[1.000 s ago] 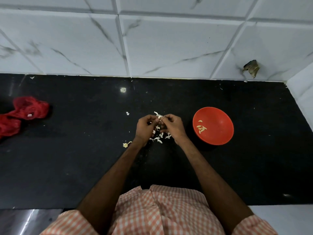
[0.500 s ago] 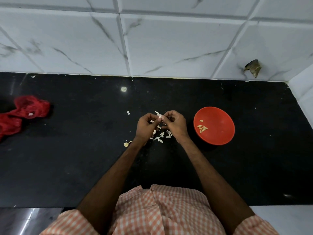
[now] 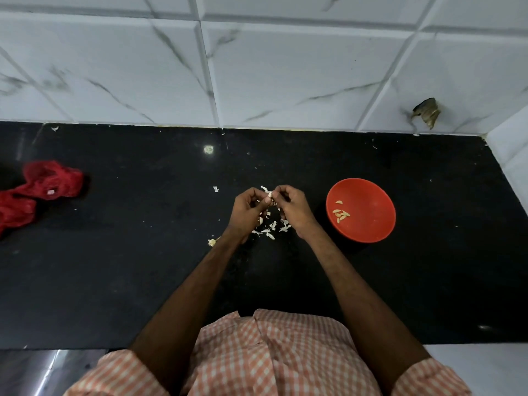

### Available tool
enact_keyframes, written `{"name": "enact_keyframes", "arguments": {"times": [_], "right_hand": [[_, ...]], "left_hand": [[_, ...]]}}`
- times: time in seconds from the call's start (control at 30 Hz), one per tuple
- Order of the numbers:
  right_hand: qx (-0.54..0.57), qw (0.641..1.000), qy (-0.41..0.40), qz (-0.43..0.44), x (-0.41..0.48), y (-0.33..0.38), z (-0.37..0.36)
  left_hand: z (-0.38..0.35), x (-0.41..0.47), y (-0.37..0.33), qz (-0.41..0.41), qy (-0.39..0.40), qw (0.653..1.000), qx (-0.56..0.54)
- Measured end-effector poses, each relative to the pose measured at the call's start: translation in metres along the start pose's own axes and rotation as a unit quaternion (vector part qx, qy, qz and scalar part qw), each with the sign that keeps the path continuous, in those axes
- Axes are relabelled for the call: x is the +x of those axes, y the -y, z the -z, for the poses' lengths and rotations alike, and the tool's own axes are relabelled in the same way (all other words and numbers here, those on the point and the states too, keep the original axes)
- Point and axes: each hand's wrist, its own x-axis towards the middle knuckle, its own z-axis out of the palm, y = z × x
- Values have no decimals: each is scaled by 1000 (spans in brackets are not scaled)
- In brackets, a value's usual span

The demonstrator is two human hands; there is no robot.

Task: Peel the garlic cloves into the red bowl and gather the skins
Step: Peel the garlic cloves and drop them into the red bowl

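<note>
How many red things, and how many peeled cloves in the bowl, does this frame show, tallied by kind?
Red bowl: 1
Red mesh bag at the left of the counter: 1
Peeled cloves in the bowl: about 6; they overlap, so the count is approximate
Garlic clove pinched between the left hand and the right hand: 1
Total: about 9

The surface (image 3: 114,267) is seen as dark polished stone, faintly glossy. The wall tiles (image 3: 285,75) are finished in smooth white marble pattern, the red bowl (image 3: 371,195) in smooth plastic, the skins (image 3: 270,228) papery.
</note>
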Motion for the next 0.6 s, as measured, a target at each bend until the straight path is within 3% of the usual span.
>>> {"name": "enact_keyframes", "arguments": {"times": [0.27, 0.6], "right_hand": [[-47, 998, 15, 33, 2, -1, 0], [-121, 992, 11, 41, 2, 3, -4]], "left_hand": [[-1, -1, -1, -30, 0, 999, 41], [-6, -4, -1, -1, -24, 999, 23]]}}
